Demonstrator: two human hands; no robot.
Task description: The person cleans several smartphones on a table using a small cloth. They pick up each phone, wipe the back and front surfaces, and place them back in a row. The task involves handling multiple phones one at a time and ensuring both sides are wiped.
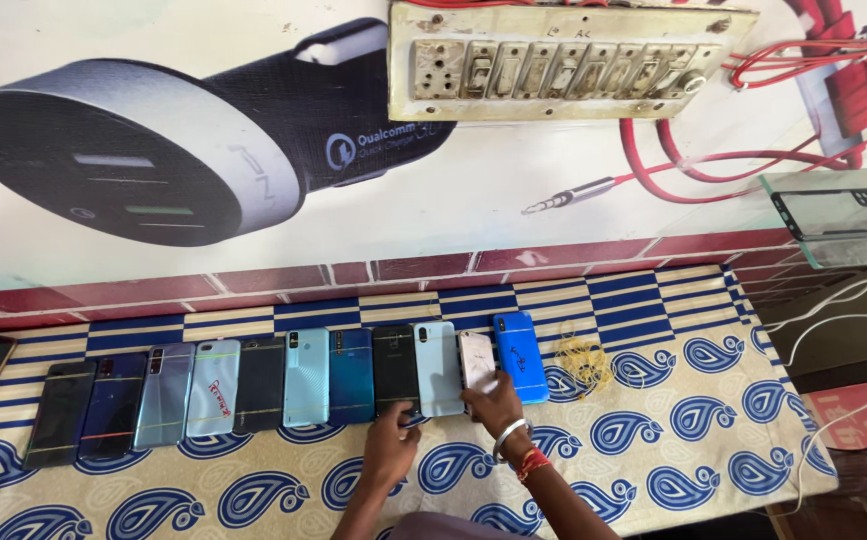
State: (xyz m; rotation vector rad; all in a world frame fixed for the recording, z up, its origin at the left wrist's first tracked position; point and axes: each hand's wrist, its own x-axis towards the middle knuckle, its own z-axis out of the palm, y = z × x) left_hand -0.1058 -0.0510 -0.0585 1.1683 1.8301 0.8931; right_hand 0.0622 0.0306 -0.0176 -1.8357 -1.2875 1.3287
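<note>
Row of phones looks mostly lined up: left hand [391, 432] has fingertips pressed on the black phone [396, 370], right hand [499, 400] pinches the pinkish-white phone [476, 360], with only the blue phone [521, 355] at its 2 o'clock.

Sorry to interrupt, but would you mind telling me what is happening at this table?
A person is handling a row of phones lying face down on a paisley cloth. The left hand touches the black phone; the right hand rests on the pale pink phone. A bright blue phone ends the row, beside rubber bands.
</note>
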